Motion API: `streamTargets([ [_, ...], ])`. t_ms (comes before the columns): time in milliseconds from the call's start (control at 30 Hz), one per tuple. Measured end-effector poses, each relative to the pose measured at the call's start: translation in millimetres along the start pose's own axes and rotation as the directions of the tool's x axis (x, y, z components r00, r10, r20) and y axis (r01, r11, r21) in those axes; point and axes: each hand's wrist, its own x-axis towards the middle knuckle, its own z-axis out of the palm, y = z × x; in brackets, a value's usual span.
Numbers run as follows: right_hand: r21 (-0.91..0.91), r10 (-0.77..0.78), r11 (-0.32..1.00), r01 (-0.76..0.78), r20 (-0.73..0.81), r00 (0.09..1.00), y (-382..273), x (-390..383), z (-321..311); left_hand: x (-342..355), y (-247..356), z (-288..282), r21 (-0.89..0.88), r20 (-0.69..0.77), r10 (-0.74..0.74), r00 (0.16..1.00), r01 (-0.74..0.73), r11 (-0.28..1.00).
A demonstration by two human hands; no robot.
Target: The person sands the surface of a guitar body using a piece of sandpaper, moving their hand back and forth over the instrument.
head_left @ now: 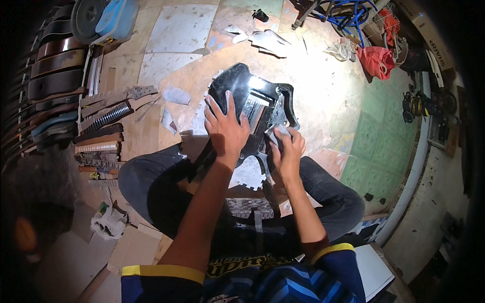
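A glossy black guitar body [241,90] rests on my lap and the floor, with open cut-outs in its middle. My left hand [225,126] lies flat on its left side, fingers spread, pressing it down. My right hand [287,147] is curled around a small grey piece of sandpaper [281,132] held against the body's lower right edge. My legs are crossed beneath the body.
Several guitar necks [103,123] and dark guitar bodies [55,65] are stacked at the left. Scraps of paper [270,41] lie on the dusty floor ahead. Blue hose [348,15] and red cloth [376,59] sit at the upper right, a white cloth [108,222] at my left.
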Motion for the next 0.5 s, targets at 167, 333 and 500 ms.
streamTargets([
  [167,0.016,-0.102,0.995,0.1,0.186,0.977,3.4,-90.0,-11.9,5.4,2.6,-8.5,0.033,0.072,-0.061,0.995,0.059,0.998],
  [333,-0.032,-0.011,0.999,0.011,0.003,1.0,-2.4,-1.9,-1.6,5.5,-0.1,-2.3,0.015,0.01,-0.009,1.0,0.009,1.0],
  [500,-0.016,-0.098,0.995,0.103,0.193,0.976,3.9,-91.6,-14.2,5.7,2.3,-6.3,0.043,0.061,-0.041,0.997,0.038,0.998],
])
